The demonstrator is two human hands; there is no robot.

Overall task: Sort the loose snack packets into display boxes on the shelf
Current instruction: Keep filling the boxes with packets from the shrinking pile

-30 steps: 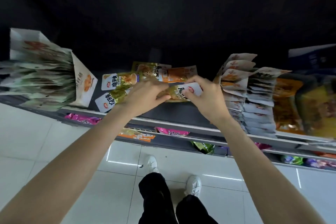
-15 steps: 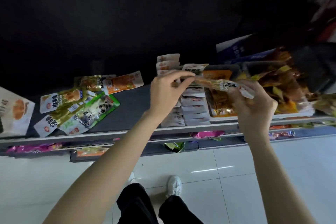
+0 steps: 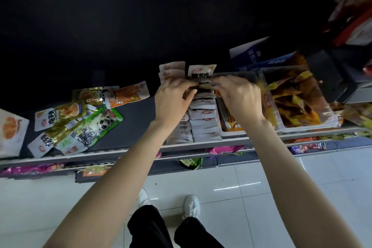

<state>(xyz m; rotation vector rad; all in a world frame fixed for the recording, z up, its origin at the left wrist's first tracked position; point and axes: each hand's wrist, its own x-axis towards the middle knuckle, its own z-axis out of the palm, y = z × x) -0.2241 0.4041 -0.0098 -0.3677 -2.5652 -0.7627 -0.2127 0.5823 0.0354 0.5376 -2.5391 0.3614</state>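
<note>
My left hand and my right hand together pinch a yellowish snack packet by its two ends. They hold it low over the far end of a row of upright white packets at the middle of the shelf. Most of the held packet is hidden by my fingers. A pile of loose packets, yellow, orange, green and white, lies flat on the dark shelf to the left.
A clear tray of orange and yellow packets stands right of the white rows. A white display box sits at the far left edge. Blue cartons stand behind. Lower shelf rails with pink packets run below; white floor tiles underneath.
Both hands lifted a packet from the loose pile, carried it rightward, and now lower it onto the white rows. The view has swung right, so the left display box has slid almost out of frame.
</note>
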